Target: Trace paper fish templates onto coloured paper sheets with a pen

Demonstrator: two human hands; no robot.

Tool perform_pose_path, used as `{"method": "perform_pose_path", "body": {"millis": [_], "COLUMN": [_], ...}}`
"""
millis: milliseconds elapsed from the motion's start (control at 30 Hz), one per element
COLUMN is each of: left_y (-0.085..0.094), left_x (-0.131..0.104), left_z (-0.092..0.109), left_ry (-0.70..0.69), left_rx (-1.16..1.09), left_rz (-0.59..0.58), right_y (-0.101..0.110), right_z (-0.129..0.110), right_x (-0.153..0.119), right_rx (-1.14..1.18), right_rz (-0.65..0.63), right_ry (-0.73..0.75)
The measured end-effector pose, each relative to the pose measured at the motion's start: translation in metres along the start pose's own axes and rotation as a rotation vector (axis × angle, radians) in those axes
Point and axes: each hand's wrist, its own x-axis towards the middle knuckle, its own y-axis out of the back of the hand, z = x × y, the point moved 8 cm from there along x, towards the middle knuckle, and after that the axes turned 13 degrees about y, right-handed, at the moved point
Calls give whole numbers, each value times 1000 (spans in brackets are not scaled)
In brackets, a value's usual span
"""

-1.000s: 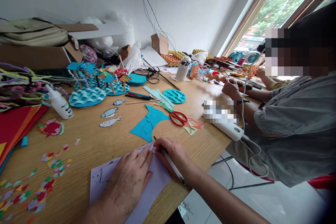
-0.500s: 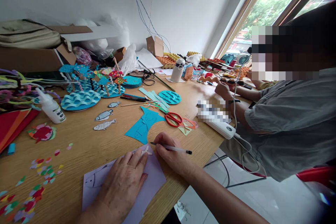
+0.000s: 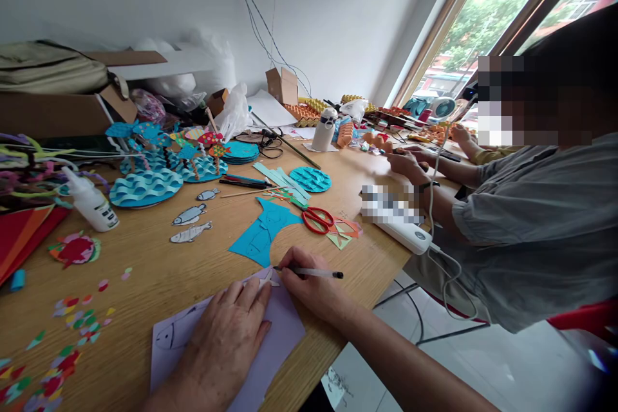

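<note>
My left hand (image 3: 224, 341) lies flat, fingers apart, on a pale lilac paper sheet (image 3: 282, 335) at the near table edge. A fish outline (image 3: 171, 333) is drawn at the sheet's left end. My right hand (image 3: 311, 283) grips a pen (image 3: 309, 271), its tip at the sheet's top corner beside a small white fish-shaped template (image 3: 264, 279) under my left fingertips. Just beyond lies a blue paper cut-out (image 3: 261, 232) with fish outlines.
Red scissors (image 3: 316, 219), paper fish (image 3: 190, 232), a glue bottle (image 3: 91, 203), blue wave discs (image 3: 145, 187) and coloured scraps (image 3: 72, 315) lie on the wooden table (image 3: 159, 270). A person in a grey shirt (image 3: 531, 232) sits right, by a white power strip (image 3: 403, 232).
My right hand swung the pen from pointing steeply back toward me to lying nearly level, tip at the sheet's corner. The view shifted slightly left. My left hand stayed on the sheet.
</note>
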Motion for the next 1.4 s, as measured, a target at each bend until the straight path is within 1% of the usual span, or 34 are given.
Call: {"method": "perform_pose_path", "body": {"millis": [467,700,1067,1400], "left_y": [-1,-4,-2,-2], "left_x": [0,0,-1,-1], "left_z": [-1,0,1,1], "left_ry": [14,7,-9,-19], "left_rx": [2,30,20,5], "left_rz": [20,-28,1,14], "right_y": [-2,-2,-4,-5], "right_z": [-1,-2,-3,-12], "right_x": [-1,-1,-3,-6], "right_rx": [-32,-36,-54,1], "right_rz": [-10,-15,-33,-95], "right_ry": [11,39,82,109]}}
